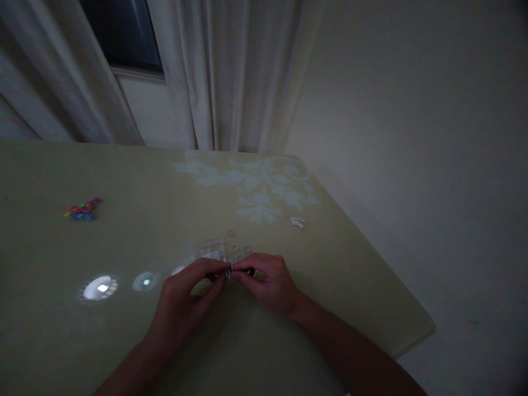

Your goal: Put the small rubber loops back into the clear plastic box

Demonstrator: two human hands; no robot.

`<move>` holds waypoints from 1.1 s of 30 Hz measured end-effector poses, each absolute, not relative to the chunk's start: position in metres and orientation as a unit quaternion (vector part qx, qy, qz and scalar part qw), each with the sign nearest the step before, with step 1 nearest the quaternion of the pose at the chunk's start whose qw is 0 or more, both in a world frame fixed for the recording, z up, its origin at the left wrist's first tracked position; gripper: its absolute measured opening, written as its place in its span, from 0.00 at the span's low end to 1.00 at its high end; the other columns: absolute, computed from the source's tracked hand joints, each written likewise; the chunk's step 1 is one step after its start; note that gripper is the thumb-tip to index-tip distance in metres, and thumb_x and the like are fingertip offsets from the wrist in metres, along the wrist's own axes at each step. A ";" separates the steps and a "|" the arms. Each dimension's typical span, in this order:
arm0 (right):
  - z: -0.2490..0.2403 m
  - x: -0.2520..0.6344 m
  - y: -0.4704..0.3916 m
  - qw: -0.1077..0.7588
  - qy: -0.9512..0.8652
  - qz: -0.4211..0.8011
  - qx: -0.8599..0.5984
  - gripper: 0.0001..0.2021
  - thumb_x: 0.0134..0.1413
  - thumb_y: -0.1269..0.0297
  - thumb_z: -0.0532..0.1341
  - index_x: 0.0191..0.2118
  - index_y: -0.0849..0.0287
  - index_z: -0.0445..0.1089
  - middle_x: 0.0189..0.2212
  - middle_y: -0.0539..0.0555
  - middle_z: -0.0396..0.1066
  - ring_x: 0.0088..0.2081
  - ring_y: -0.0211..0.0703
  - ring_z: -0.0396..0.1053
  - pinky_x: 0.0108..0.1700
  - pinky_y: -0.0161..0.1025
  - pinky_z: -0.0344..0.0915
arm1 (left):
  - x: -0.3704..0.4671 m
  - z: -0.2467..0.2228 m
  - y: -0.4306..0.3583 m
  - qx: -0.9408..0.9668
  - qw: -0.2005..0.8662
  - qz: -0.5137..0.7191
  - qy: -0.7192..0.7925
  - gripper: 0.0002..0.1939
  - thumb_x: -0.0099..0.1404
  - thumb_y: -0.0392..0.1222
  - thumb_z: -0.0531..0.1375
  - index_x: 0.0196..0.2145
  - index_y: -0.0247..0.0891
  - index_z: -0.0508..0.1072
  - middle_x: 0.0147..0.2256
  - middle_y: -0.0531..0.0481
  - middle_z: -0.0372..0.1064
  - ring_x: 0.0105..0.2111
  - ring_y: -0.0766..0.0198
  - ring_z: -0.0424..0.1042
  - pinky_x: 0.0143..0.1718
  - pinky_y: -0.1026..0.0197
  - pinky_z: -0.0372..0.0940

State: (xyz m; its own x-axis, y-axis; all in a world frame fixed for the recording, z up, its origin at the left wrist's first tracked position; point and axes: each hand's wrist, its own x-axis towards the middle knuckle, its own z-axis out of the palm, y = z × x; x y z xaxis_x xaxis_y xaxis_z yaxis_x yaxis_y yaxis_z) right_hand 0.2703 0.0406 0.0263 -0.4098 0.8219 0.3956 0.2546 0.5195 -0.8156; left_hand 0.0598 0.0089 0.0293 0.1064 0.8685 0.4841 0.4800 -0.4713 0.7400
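Bare forearms [350,349], nearest the viewer, reach over a pale green worktop [355,286]. The left hand [179,300] and right hand [272,283] each pinch with thumb and fingertips nearly closed, meeting on a small, thin, pale loop-like piece [229,270], held just above the surface and partly covered. Its material cannot be told; it is probably very light, springy and easily dropped, best gripped by opposite edges between fingertip pads. Beyond lie a clear, rectangular plastic box [210,246], partly hidden by the left hand, a small pinkish ring [231,233] and a greyish ring [247,249].
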 end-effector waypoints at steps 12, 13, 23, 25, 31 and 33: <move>0.024 0.270 0.041 0.413 -0.795 0.291 -0.337 0.07 0.68 0.64 0.66 0.44 0.56 0.82 0.34 0.54 0.83 0.33 0.39 0.78 0.40 0.35 0.72 | 0.057 0.024 0.010 0.730 0.201 0.476 0.447 0.10 0.71 0.34 0.64 0.47 0.45 0.81 0.39 0.53 0.79 0.34 0.67 0.79 0.36 0.68 0.74; 0.024 0.270 0.041 0.415 -0.797 0.286 -0.333 0.07 0.69 0.64 0.65 0.43 0.57 0.82 0.34 0.54 0.83 0.33 0.39 0.77 0.40 0.35 0.72 | 0.057 0.024 0.010 0.729 0.201 0.476 0.449 0.10 0.71 0.34 0.64 0.47 0.45 0.81 0.39 0.53 0.79 0.34 0.67 0.79 0.37 0.68 0.74; 0.025 0.268 0.040 0.430 -0.805 0.274 -0.302 0.05 0.68 0.64 0.66 0.43 0.58 0.81 0.34 0.54 0.82 0.32 0.39 0.77 0.38 0.35 0.72 | 0.059 0.025 0.007 0.722 0.197 0.471 0.468 0.10 0.69 0.34 0.63 0.46 0.45 0.80 0.37 0.54 0.82 0.33 0.65 0.80 0.36 0.67 0.74; 0.025 0.268 0.040 0.434 -0.799 0.283 -0.306 0.05 0.67 0.64 0.67 0.43 0.57 0.81 0.34 0.53 0.82 0.33 0.39 0.77 0.38 0.35 0.71 | 0.058 0.026 0.009 0.723 0.195 0.477 0.459 0.09 0.69 0.34 0.64 0.45 0.45 0.80 0.38 0.54 0.81 0.33 0.66 0.80 0.36 0.67 0.74; 0.022 0.272 0.048 0.413 -0.789 0.254 -0.378 0.05 0.68 0.64 0.66 0.44 0.58 0.80 0.34 0.54 0.79 0.36 0.41 0.75 0.41 0.36 0.70 | 0.050 0.031 0.014 0.685 0.191 0.504 0.489 0.07 0.70 0.40 0.65 0.42 0.48 0.83 0.39 0.56 0.83 0.37 0.65 0.82 0.41 0.66 0.75; 0.019 0.273 0.050 0.369 -0.815 0.232 -0.382 0.05 0.67 0.65 0.68 0.45 0.58 0.80 0.37 0.55 0.77 0.40 0.43 0.75 0.44 0.38 0.70 | 0.047 0.032 0.014 0.665 0.193 0.504 0.517 0.07 0.69 0.42 0.66 0.41 0.49 0.84 0.38 0.57 0.84 0.36 0.64 0.83 0.40 0.66 0.74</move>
State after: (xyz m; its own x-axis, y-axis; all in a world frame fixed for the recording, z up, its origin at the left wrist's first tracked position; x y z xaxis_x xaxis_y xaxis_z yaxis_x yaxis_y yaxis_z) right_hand 0.2732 0.0502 0.0193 -0.4357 0.7933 0.4253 0.4507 0.6012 -0.6599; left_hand 0.0472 0.0143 0.0318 -0.0410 0.8815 0.4705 0.4932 -0.3917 0.7768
